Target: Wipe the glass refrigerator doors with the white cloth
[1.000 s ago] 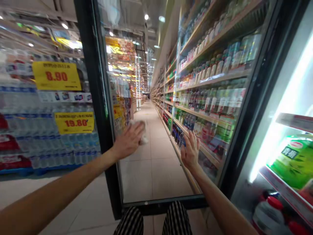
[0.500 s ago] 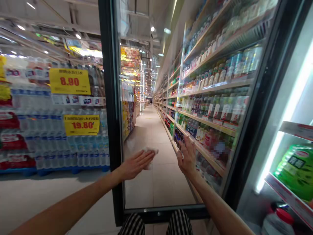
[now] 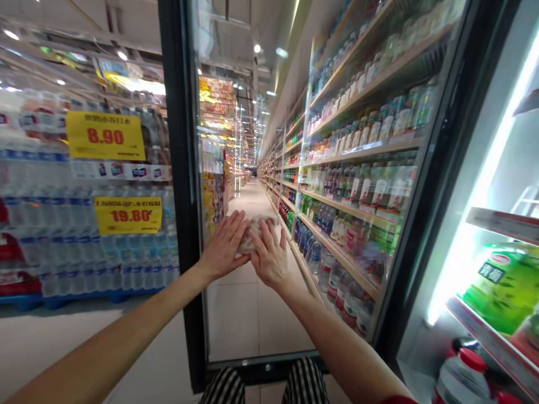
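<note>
A crumpled, whitish cloth (image 3: 249, 242) is against the clear pane of a glass door (image 3: 236, 320) in front of me. My right hand (image 3: 269, 255) lies over the cloth, fingers slightly bent and pressing it to the pane; part of it shows above the fingertips. My left hand (image 3: 225, 245) is flat at the cloth's left side, fingers stretched out and its edge touching the cloth. Both hands are side by side, nearly meeting at the thumbs. The palms and much of the cloth are hidden.
The door's dark frame (image 3: 179, 185) runs round the pane. Shelves of bottles (image 3: 357, 185) show through or in the glass. Stacked bottled water (image 3: 138, 275) with yellow price signs (image 3: 105, 136) stands left. A lit cooler shelf (image 3: 497, 342) holds green bottles (image 3: 501, 286) at right.
My right hand has moved left onto the cloth, which was under my left hand. The left hand has shifted up and left. The view has turned slightly right.
</note>
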Demonstrator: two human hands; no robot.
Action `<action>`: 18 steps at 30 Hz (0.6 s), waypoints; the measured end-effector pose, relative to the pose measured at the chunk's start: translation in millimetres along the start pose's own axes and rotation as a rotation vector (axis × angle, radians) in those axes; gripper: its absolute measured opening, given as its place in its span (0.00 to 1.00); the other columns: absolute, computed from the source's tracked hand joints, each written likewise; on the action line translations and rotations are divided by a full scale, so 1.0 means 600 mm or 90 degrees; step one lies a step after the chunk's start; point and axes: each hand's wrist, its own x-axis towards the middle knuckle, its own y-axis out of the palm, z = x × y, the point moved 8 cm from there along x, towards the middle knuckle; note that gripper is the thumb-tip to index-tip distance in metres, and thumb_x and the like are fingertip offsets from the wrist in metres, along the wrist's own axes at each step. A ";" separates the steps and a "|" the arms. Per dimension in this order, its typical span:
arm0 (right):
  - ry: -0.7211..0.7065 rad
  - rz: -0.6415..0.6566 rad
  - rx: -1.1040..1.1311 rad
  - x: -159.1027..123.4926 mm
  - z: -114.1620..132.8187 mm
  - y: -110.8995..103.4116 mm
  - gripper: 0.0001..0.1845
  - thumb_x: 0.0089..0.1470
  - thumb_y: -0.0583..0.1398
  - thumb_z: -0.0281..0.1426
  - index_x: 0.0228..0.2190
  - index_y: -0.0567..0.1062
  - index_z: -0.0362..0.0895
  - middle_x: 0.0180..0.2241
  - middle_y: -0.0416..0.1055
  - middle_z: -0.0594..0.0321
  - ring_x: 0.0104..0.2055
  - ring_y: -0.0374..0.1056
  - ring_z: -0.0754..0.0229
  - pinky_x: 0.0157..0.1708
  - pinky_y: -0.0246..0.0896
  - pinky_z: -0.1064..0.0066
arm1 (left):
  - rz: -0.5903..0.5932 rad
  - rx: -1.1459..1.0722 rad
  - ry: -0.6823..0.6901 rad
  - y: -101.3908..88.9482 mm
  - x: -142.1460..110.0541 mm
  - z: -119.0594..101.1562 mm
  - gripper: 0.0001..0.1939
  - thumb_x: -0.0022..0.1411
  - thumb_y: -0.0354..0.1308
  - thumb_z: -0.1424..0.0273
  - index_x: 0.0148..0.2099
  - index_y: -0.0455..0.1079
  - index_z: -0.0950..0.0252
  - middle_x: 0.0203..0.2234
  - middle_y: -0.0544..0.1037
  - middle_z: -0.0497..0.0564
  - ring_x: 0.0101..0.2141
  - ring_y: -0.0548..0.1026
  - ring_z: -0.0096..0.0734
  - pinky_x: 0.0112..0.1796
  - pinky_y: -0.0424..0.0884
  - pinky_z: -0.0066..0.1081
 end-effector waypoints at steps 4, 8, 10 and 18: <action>-0.003 0.015 -0.065 -0.001 0.013 0.018 0.22 0.54 0.54 0.35 0.52 0.63 0.52 0.61 0.51 0.55 0.65 0.37 0.52 0.60 0.29 0.47 | 0.029 0.037 -0.004 -0.009 -0.031 0.021 0.48 0.55 0.54 0.53 0.65 0.33 0.71 0.61 0.50 0.66 0.62 0.44 0.46 0.57 0.49 0.48; -0.036 -0.021 -0.090 -0.027 -0.061 -0.033 0.14 0.53 0.54 0.31 0.44 0.69 0.50 0.57 0.60 0.59 0.64 0.45 0.57 0.61 0.28 0.50 | 0.029 0.056 -0.049 -0.008 -0.047 0.020 0.47 0.55 0.54 0.52 0.65 0.35 0.71 0.61 0.52 0.66 0.62 0.45 0.45 0.58 0.47 0.47; 0.054 -0.082 -0.128 -0.046 -0.144 -0.078 0.14 0.54 0.53 0.30 0.43 0.70 0.47 0.56 0.60 0.56 0.63 0.47 0.56 0.60 0.32 0.50 | 0.017 0.061 -0.089 -0.004 -0.049 0.015 0.45 0.56 0.53 0.53 0.65 0.35 0.70 0.61 0.52 0.65 0.62 0.44 0.44 0.58 0.45 0.47; 0.084 -0.036 -0.098 -0.071 -0.093 -0.044 0.22 0.54 0.52 0.30 0.51 0.64 0.47 0.58 0.57 0.54 0.65 0.40 0.54 0.60 0.34 0.49 | -0.069 0.059 -0.193 0.013 -0.043 -0.001 0.43 0.57 0.53 0.56 0.65 0.34 0.68 0.61 0.49 0.65 0.62 0.43 0.46 0.58 0.42 0.51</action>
